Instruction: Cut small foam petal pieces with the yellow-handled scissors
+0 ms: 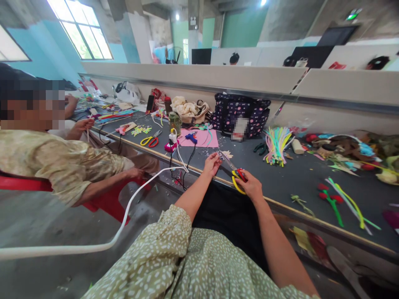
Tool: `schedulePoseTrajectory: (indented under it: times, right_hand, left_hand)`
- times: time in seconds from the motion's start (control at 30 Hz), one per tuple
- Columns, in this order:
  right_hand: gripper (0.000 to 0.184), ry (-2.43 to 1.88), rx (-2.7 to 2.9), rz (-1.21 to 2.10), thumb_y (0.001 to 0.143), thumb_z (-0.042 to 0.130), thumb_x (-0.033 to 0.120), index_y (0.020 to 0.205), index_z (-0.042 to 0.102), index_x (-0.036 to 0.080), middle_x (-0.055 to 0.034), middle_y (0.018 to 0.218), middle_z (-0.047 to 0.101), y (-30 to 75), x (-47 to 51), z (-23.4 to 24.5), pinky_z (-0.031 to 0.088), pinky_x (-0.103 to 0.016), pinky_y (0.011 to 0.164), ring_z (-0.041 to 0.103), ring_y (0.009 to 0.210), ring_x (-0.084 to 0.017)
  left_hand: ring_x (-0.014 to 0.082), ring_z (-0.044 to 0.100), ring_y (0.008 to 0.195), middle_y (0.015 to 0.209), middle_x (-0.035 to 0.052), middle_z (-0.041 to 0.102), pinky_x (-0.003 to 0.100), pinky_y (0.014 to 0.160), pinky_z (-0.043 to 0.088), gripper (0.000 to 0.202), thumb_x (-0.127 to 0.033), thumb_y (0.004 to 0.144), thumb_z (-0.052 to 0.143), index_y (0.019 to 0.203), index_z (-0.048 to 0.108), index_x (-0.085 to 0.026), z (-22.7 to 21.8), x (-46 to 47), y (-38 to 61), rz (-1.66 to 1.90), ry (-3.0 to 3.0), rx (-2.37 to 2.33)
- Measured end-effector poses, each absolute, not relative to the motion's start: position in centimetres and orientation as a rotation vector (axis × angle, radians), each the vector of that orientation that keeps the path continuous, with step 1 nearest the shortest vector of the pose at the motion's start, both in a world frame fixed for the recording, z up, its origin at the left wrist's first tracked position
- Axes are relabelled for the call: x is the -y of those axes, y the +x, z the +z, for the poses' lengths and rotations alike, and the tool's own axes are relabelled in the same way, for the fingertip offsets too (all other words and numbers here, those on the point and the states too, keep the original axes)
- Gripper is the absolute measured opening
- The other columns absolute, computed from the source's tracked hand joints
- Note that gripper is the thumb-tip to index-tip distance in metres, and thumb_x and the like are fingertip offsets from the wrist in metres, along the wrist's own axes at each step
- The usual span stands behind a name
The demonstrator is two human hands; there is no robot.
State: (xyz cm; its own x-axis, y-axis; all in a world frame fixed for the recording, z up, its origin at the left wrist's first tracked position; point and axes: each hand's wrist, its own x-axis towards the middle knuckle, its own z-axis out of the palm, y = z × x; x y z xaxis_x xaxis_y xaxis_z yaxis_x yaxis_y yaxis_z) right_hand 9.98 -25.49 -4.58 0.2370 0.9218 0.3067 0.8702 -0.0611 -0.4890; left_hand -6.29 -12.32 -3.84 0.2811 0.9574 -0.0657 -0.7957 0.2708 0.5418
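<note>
My right hand [252, 187] is closed around the red and yellow handles of a pair of scissors [230, 162], whose blades point forward and left over the table edge. Close by the blade tips, my left hand [213, 163] is closed with its fingertips pinched together. Whatever it pinches is too small to make out. Just past the hands, small pale scraps [227, 154] lie on the dark table [299, 178]. A pink sheet [204, 139] with a blue glue gun [191, 137] on it is beyond my left hand.
At left a co-worker [59, 162] sits on a red chair. A white cable [137, 195] runs to a power strip [171, 145]. Other scissors [151, 140], a dark patterned bag [240, 114], a bundle of pipe cleaners [277, 145] and a red-and-green pipe-cleaner piece [333, 199] lie about.
</note>
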Motion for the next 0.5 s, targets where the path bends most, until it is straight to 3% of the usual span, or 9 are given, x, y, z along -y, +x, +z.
schedulePoseTrajectory:
  times: [0.23, 0.5]
  right_hand:
    - [0.063, -2.052, 1.720, 0.070, 0.070, 0.053, 0.064, 0.120, 0.050, 0.027, -0.0024, 0.095, 0.068, 9.4, 26.0, -3.2, 0.046, -0.032, 0.068, 0.064, 0.082, -0.023]
    - [0.055, -2.049, 1.766, 0.022, 0.074, 0.051, 0.059, 0.119, 0.051, 0.028, -0.0020, 0.099, 0.068, 9.4, 26.0, -3.5, 0.046, -0.031, 0.069, 0.064, 0.083, -0.023]
  left_hand:
    - [0.0026, 0.047, 0.049, 0.063, -0.0038, 0.056, 0.021, 0.061, 0.044, 0.027, -0.008, 0.060, 0.074, 0.082, 0.059, -0.015, -3.7, 12.3, -6.3, 1.243, 0.430, -0.371]
    - [0.0026, 0.047, 0.050, 0.065, -0.0028, 0.058, 0.021, 0.061, 0.043, 0.023, -0.008, 0.063, 0.072, 0.083, 0.060, -0.014, -3.6, 12.4, -6.4, 1.242, 0.408, -0.404]
